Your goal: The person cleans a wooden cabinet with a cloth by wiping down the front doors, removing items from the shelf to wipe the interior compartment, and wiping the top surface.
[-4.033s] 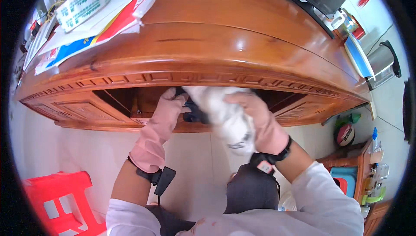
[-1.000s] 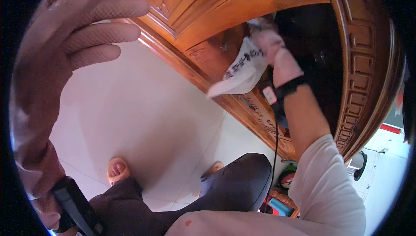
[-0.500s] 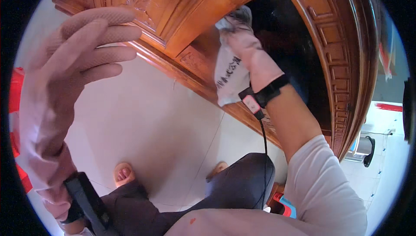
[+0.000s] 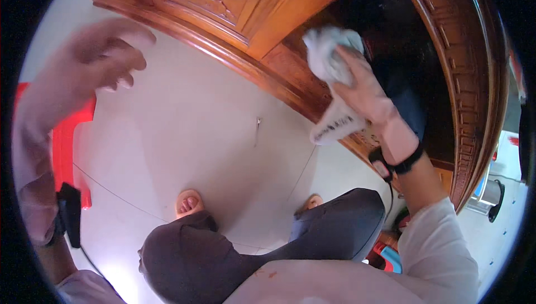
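Note:
My right hand (image 4: 365, 89), in a pale pink glove, grips a bunched white cloth (image 4: 324, 61). A loose end of it with dark printing hangs below the hand, by the lower edge of a carved brown wooden cabinet (image 4: 279, 8). Hand and cloth are in front of the cabinet's dark recess (image 4: 391, 30). On the other side, my left hand (image 4: 106, 52), also in a pink glove, is raised over the floor with its fingers bent and apart. It holds nothing and looks blurred.
A red plastic stool (image 4: 70, 147) stands at the left, partly behind my left arm. Near the middle of the tiled floor (image 4: 195, 119) is a small shiny thing (image 4: 258, 120). Red and blue items (image 4: 388, 256) lie beside my right leg. Black wrist devices trail cables.
My right hand has moved with the cloth toward me and to the right, out from deeper in the recess. My left hand has shifted left, its fingers curling more. The view has turned slightly.

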A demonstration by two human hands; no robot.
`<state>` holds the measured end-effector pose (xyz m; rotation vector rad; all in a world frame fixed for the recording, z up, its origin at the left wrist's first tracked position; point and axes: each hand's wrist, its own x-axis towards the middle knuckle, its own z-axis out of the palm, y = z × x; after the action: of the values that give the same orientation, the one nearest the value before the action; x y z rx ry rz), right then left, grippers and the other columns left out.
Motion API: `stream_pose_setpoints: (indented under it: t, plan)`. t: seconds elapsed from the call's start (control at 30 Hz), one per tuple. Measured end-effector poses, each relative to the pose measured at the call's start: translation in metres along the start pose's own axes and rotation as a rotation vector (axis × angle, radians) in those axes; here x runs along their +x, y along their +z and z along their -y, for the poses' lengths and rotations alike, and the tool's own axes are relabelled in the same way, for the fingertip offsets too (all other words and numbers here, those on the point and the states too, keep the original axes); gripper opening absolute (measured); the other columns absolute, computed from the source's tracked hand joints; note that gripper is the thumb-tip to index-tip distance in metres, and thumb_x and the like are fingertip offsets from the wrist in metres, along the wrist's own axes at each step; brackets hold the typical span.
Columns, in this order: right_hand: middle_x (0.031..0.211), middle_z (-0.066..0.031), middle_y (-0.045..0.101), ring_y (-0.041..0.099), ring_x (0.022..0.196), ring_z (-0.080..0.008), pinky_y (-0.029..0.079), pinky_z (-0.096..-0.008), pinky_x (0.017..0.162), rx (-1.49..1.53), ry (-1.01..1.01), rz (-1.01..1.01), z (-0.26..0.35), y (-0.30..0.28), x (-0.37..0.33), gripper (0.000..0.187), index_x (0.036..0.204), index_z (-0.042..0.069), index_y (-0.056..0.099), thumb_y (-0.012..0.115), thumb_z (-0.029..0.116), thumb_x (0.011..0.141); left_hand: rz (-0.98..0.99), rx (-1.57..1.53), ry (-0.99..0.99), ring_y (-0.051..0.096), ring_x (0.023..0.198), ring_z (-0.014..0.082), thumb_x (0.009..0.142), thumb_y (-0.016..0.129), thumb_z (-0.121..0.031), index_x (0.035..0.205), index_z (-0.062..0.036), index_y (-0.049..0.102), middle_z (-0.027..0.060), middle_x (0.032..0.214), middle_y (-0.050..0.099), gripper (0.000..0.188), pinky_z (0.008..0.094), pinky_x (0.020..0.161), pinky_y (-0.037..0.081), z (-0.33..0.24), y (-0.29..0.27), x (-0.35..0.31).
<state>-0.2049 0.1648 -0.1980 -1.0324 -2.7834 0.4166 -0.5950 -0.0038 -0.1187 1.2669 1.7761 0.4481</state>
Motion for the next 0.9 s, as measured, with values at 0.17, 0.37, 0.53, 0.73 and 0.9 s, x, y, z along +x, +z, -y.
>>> stream_pose_setpoints:
  t: [0.17,0.37,0.53,0.73,0.9]
  plan:
    - [0.13,-0.0262,0.048,0.052,0.117,-0.0418,0.045,-0.0422,0.1,-0.216,0.177,-0.015,0.043,0.014,0.037,0.08,0.14,0.004,0.037,0.077,0.016,0.072,0.11,0.517,0.668,0.063,0.092,0.0377,0.085,0.062,-0.019,0.125,-0.0042,0.054,0.0198,0.107,0.064,0.043,0.042,0.087,0.052,0.076,0.154,0.087]
    - [0.135,-0.0268,0.036,0.048,0.117,-0.0455,0.044,-0.0427,0.1,-0.229,0.552,0.334,0.02,0.001,-0.055,0.089,0.134,0.002,0.032,0.083,0.029,0.067,0.505,0.545,0.796,0.066,0.085,0.0306,0.089,0.052,-0.013,0.13,-0.0145,0.049,0.0124,0.119,0.059,0.041,0.0358,0.071,0.057,0.098,0.303,0.114]
    - [0.136,-0.0285,0.034,0.039,0.127,-0.0445,0.038,-0.0411,0.107,-0.253,0.487,0.334,0.016,-0.005,-0.06,0.096,0.134,0.001,0.031,0.086,0.033,0.063,0.432,0.664,0.948,0.066,0.081,0.0295,0.084,0.054,-0.011,0.104,-0.0117,0.061,0.0108,0.108,0.063,0.022,0.0388,0.07,0.056,0.105,0.338,0.137]
    - [0.132,-0.0258,0.045,0.046,0.125,-0.0389,0.04,-0.0393,0.104,-0.165,0.5,0.444,0.022,-0.009,-0.039,0.087,0.135,0.005,0.032,0.078,0.04,0.07,0.532,0.661,1.041,0.068,0.076,0.0313,0.079,0.058,-0.012,0.093,-0.005,0.063,0.0136,0.08,0.067,0.016,0.0401,0.064,0.056,0.133,0.335,0.149]
    - [0.129,-0.0245,0.051,0.049,0.123,-0.0382,0.039,-0.0388,0.106,-0.091,0.621,0.621,0.017,-0.023,-0.022,0.091,0.134,0.002,0.032,0.082,0.035,0.066,0.57,0.643,1.102,0.066,0.089,0.0324,0.081,0.054,-0.01,0.098,-0.0055,0.062,0.0152,0.1,0.064,0.02,0.0408,0.074,0.055,-0.015,0.195,0.126]
